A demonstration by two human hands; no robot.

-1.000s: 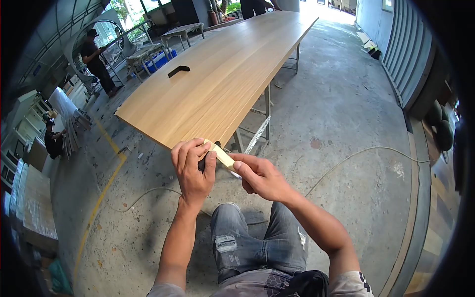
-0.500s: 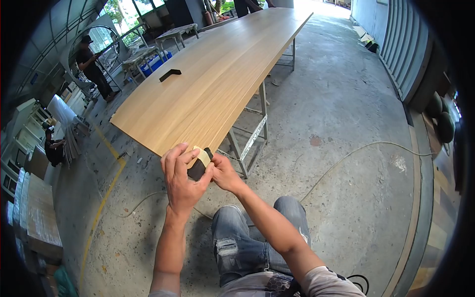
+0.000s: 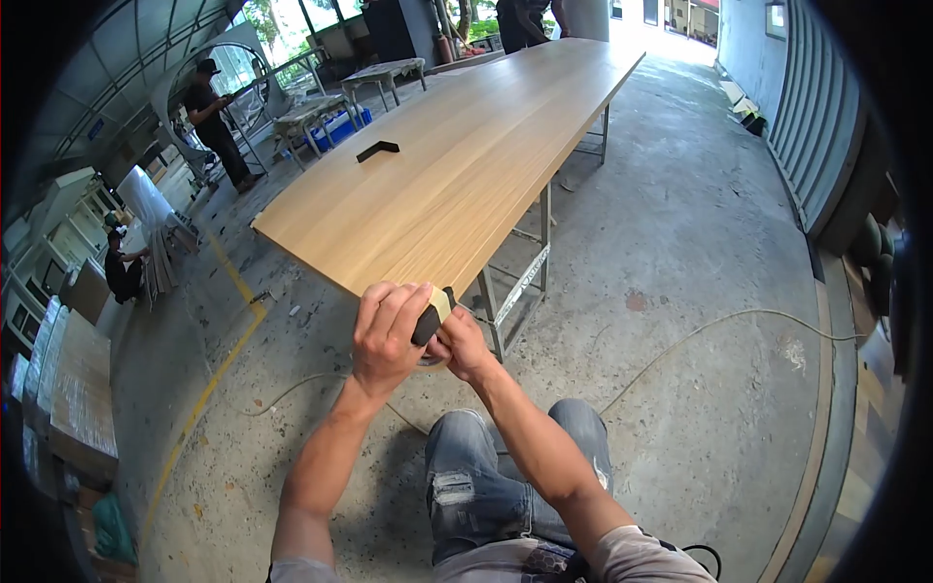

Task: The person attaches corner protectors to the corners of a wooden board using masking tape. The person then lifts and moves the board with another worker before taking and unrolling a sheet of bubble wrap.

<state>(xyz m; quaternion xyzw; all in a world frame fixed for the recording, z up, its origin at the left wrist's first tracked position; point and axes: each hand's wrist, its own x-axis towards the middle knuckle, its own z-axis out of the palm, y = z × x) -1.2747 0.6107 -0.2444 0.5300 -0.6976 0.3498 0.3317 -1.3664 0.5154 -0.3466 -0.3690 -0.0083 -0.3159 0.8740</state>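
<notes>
Just past the near corner of a long wood-grain panel (image 3: 447, 155), my left hand (image 3: 384, 340) has its fingers closed on a black block (image 3: 428, 325). A pale yellow strip (image 3: 440, 303) lies across the block. My right hand (image 3: 461, 345) is closed at the block's lower right side, against the strip; its fingertips are partly hidden. A black angled piece (image 3: 378, 151) rests on the panel, farther away.
Metal trestles (image 3: 525, 277) carry the panel. A person (image 3: 525, 21) stands at its far end, another (image 3: 214, 126) at the left, and a third (image 3: 123, 267) is low at far left. A cable (image 3: 680, 340) crosses the floor. Wrapped boards (image 3: 83, 389) lie at left.
The strip, earlier stretched between my hands, now lies over the block. My right hand has come in close beside my left. The whole view has shifted slightly.
</notes>
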